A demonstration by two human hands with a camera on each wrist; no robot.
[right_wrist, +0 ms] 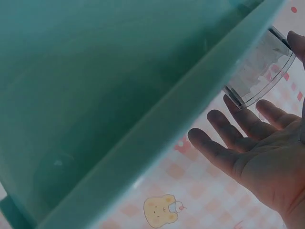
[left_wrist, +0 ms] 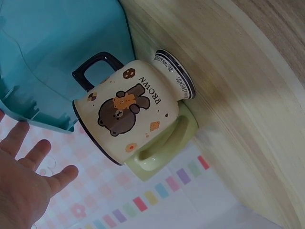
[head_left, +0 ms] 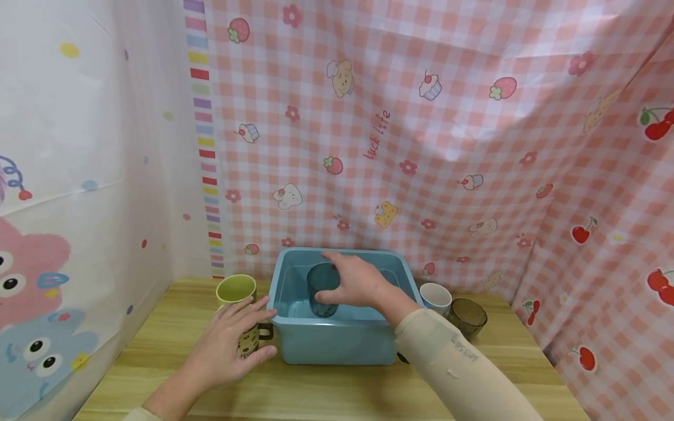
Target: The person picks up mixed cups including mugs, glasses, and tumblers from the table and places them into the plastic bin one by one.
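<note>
From the head camera we see our right hand (head_left: pixel 354 283) inside the blue plastic tub (head_left: pixel 337 345), fingers and thumb around a dark tinted glass (head_left: pixel 322 289) that stands upright in the tub. The right wrist view shows only the glass rim (right_wrist: pixel 259 71) past the tub wall, with our fingers (right_wrist: pixel 224 148) spread and fairly straight beside it, so we cannot tell whether the grip is closed. Our left hand (head_left: pixel 229 345) lies open, fingers straight, over a cream mug (head_left: pixel 251 338) just left of the tub. The left wrist view alone shows that mug's brown bear print (left_wrist: pixel 128 119) and dark handle, touching a green mug (left_wrist: pixel 164 150) behind it. A white cup (head_left: pixel 436 297) and a smoky glass (head_left: pixel 467 317) stand right of the tub on the wooden table (head_left: pixel 326 392).
</note>
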